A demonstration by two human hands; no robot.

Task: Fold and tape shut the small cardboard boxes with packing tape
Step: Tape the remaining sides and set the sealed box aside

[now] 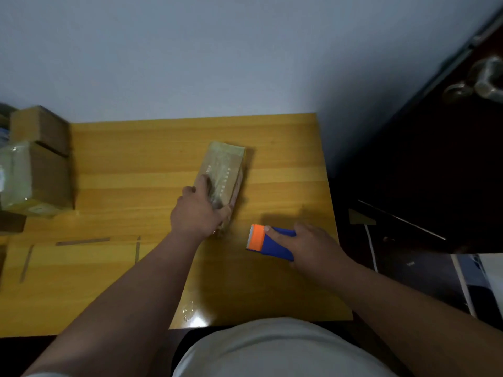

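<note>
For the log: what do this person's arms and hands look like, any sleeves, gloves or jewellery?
Both forearms are bare to the bottom of the frame; no sleeves reach them. The left hand and right hand wear no gloves, and no rings, watch or wristbands are visible. A light, whitish garment covers the torso at the bottom edge.

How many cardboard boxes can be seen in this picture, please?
3. One taped box lies mid-table under the left hand. Two more are stacked at the table's left edge: a taped one in front, a plain one behind. Others may be hidden beyond the frame.
</note>
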